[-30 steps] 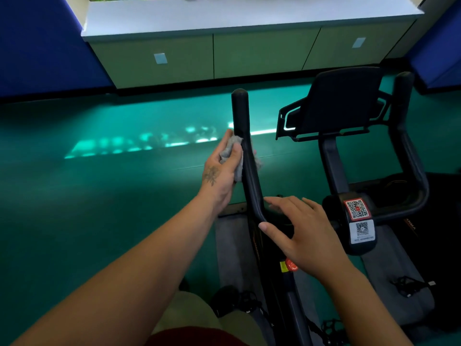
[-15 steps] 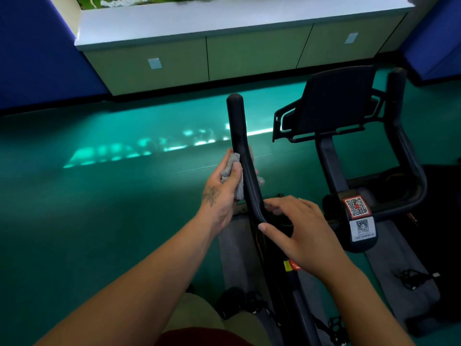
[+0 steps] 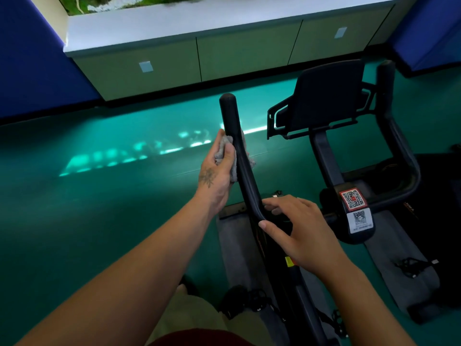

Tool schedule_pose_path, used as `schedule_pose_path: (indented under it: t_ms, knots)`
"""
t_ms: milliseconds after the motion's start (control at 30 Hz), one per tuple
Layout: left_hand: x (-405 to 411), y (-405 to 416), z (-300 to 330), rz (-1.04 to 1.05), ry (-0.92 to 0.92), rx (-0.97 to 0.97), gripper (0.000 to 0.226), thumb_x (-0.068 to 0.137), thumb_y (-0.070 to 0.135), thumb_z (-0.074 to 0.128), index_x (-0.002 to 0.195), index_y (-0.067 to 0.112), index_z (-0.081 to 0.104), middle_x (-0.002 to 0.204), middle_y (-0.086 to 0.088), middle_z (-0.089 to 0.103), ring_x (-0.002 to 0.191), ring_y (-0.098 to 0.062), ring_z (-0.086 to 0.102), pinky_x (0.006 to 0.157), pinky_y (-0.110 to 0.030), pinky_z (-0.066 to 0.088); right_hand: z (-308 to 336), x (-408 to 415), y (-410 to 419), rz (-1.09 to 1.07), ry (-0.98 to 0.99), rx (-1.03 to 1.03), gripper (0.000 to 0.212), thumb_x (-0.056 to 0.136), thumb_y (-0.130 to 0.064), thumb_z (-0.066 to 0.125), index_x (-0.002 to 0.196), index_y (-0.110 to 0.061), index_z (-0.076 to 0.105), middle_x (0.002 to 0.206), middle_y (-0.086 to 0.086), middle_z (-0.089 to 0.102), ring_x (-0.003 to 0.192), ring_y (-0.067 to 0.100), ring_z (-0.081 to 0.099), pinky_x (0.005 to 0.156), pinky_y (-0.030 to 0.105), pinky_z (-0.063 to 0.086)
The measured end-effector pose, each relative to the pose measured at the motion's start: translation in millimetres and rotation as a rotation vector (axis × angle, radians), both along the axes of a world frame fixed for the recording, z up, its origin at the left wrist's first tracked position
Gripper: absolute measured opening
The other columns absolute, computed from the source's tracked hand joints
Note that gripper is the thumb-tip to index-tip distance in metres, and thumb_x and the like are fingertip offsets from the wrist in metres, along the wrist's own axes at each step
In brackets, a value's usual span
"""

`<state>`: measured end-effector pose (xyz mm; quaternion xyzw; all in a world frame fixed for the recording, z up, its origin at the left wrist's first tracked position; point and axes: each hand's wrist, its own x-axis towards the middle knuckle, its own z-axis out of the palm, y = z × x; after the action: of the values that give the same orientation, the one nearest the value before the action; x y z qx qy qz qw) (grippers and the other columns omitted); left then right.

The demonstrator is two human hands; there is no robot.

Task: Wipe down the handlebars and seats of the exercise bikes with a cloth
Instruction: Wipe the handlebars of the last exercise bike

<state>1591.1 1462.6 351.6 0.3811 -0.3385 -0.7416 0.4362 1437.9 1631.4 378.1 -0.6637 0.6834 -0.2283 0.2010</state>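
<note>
While the left hand [image 3: 216,171] wraps the grey cloth [image 3: 225,156] around the near handlebar [image 3: 239,151], partway below its rounded tip, the smart play is firm squeeze and full-length strokes, twisting to catch the far side. Left forearm reaches forward, grip clenched on cloth and bar. Right hand [image 3: 296,231], fingers relaxed, rests at the bar's lower bend, steadying it.

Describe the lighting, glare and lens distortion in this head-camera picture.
Head view: bright window patches glare on the green floor, and the rest of the room is dim. The black handlebar loses surface detail in shadow. The wide lens bows the cabinet and countertop edges. The left hand with the cloth and the right hand look sharp.
</note>
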Motion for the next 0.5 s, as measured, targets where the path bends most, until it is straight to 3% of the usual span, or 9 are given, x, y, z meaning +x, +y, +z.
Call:
schedule_pose_path:
  t_ms: [100, 133, 200, 267, 367, 500]
  knots:
    - [3.8, 4.5, 0.1, 0.001, -0.016, 0.012, 0.061, 0.109, 0.016, 0.057, 0.165, 0.020, 0.034, 0.127, -0.019, 0.069, 0.095, -0.033, 0.070, 0.096, -0.057, 0.060, 0.9, 0.8, -0.4, -0.006, -0.002, -0.008, 0.037, 0.096, -0.050, 0.069, 0.130, -0.037, 0.062, 0.116, -0.025, 0.063, 0.105, -0.004, 0.061, 0.110, 0.043, 0.042]
    - [3.7, 1.0, 1.1, 0.002, -0.023, 0.010, 0.063, 0.108, 0.017, 0.059, 0.165, 0.021, 0.034, 0.134, -0.019, 0.068, 0.096, -0.034, 0.071, 0.098, -0.061, 0.059, 1.4, 0.5, -0.5, -0.011, -0.002, -0.005, 0.037, 0.096, -0.050, 0.070, 0.131, -0.037, 0.062, 0.116, -0.025, 0.062, 0.106, -0.005, 0.060, 0.110, 0.043, 0.042]
    - [2.1, -9.8, 8.5, 0.006, -0.054, -0.022, 0.069, 0.104, 0.022, 0.064, 0.166, 0.021, 0.033, 0.130, -0.012, 0.073, 0.091, -0.032, 0.074, 0.100, -0.066, 0.055, 2.8, -0.1, -0.2, -0.018, -0.004, -0.005, 0.038, 0.095, -0.049, 0.071, 0.130, -0.037, 0.062, 0.116, -0.026, 0.062, 0.106, -0.006, 0.060, 0.110, 0.044, 0.043]
    - [-0.3, -24.0, 21.2, 0.024, -0.077, -0.070, 0.077, 0.100, 0.027, 0.066, 0.167, 0.019, 0.030, 0.126, -0.014, 0.073, 0.082, -0.032, 0.074, 0.096, -0.062, 0.059, 3.2, -0.3, 0.4, -0.021, -0.013, -0.011, 0.039, 0.094, -0.049, 0.072, 0.130, -0.038, 0.062, 0.115, -0.026, 0.063, 0.105, -0.006, 0.061, 0.109, 0.045, 0.044]
    - [-1.6, -46.5, 36.1, 0.050, -0.105, -0.142, 0.068, 0.107, 0.020, 0.061, 0.166, 0.020, 0.029, 0.146, -0.024, 0.060, 0.076, -0.028, 0.075, 0.085, -0.056, 0.064, 3.1, 0.6, 1.2, -0.033, -0.022, -0.001, 0.038, 0.095, -0.050, 0.072, 0.130, -0.038, 0.062, 0.115, -0.026, 0.063, 0.105, -0.005, 0.062, 0.109, 0.045, 0.043]
    - [0.9, -49.7, 34.6, 0.061, -0.146, -0.189, 0.069, 0.108, 0.017, 0.060, 0.167, 0.027, 0.025, 0.159, -0.008, 0.053, 0.081, -0.029, 0.076, 0.083, -0.050, 0.065, 3.2, 3.0, 0.7, -0.043, -0.023, 0.013, 0.037, 0.095, -0.050, 0.071, 0.129, -0.038, 0.063, 0.115, -0.027, 0.062, 0.105, -0.007, 0.061, 0.110, 0.045, 0.042]
